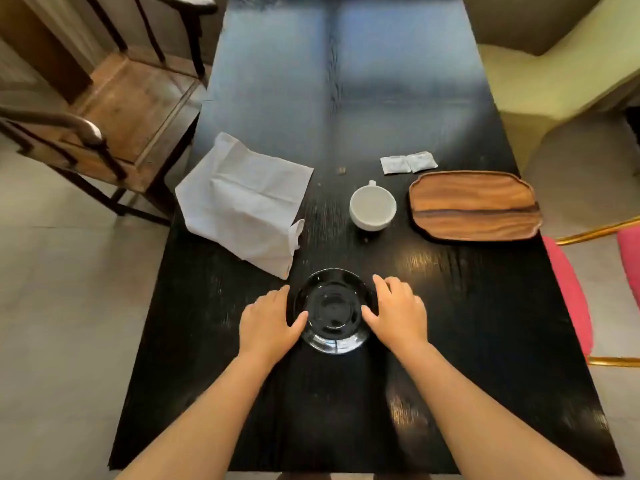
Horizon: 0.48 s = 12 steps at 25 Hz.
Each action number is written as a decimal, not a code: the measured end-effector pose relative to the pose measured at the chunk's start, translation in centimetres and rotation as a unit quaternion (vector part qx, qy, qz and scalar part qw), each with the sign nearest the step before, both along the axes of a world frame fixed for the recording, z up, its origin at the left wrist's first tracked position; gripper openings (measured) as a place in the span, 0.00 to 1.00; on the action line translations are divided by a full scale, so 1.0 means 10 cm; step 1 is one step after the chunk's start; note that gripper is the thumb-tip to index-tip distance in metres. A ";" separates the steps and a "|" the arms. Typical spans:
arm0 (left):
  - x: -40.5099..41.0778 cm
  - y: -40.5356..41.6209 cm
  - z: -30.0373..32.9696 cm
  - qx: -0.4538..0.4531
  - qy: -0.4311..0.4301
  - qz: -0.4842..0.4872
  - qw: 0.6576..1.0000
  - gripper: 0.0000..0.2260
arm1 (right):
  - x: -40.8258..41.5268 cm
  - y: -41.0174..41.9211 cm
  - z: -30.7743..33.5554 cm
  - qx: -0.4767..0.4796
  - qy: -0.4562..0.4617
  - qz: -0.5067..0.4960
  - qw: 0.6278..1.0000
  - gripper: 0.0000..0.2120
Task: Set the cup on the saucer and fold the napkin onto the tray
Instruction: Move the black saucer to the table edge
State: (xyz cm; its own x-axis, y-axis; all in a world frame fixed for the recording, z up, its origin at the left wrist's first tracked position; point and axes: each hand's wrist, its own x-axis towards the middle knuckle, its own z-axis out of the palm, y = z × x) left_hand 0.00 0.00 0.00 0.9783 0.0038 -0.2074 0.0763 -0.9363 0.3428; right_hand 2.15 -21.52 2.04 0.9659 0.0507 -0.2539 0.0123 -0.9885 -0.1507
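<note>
Two hands on the black saucer, left hand and right hand gripping opposite rims, steadying it. White cup waiting beyond, near the wooden tray; napkin unfolded far left.

One saucer, one cup, one napkin, one tray, two sachets.
</note>
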 end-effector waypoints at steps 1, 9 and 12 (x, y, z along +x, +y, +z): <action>-0.01 0.00 -0.05 0.002 0.024 0.009 1.000 0.27 | -0.01 0.01 -0.05 -0.008 0.027 -0.002 1.000 0.31; -0.18 -0.14 -0.25 -0.073 0.050 0.087 0.992 0.21 | -0.13 -0.01 -0.30 0.097 0.072 -0.055 0.991 0.31; -0.19 -0.24 -0.20 -0.171 0.075 0.164 0.969 0.17 | -0.13 0.03 -0.32 0.190 0.106 -0.102 0.971 0.29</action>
State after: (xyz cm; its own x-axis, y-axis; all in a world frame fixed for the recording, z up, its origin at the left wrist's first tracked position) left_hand -1.88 -2.44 -2.02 0.8952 0.2151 -0.3904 0.4229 -0.6866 0.5914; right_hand 0.81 -21.21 -1.14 0.8941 -0.0079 -0.4478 -0.2495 -0.8392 -0.4832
